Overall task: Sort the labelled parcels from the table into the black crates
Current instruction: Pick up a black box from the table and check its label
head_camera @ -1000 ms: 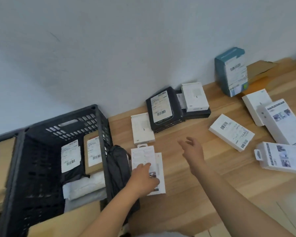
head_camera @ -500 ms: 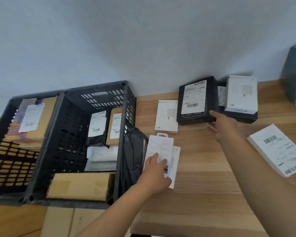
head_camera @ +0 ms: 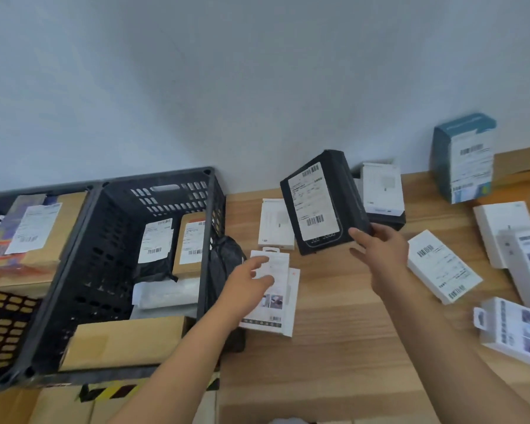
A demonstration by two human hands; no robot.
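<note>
My right hand [head_camera: 380,250] grips the lower right corner of a black box [head_camera: 322,203] with a white shipping label, tilted up off the wooden table [head_camera: 334,347]. My left hand [head_camera: 248,281] rests with straight fingers on a flat white hang-tab package [head_camera: 271,289] near the table's left edge. Two black crates stand left of the table: the nearer crate [head_camera: 110,264] holds several labelled parcels, and the far-left crate [head_camera: 0,316] holds a brown labelled parcel.
More parcels lie on the table: a small white box [head_camera: 274,223], a white box on a black one [head_camera: 381,191], a labelled white box [head_camera: 444,266], a teal box [head_camera: 462,157] upright by the wall, and white boxes [head_camera: 520,252] at the right. A black bag [head_camera: 224,264] hangs beside the crate.
My right hand has reached the black labelled box, taken hold of it and lifted it off the table, tilted. My left hand has stayed on the white package, its fingers now stretched forward.
</note>
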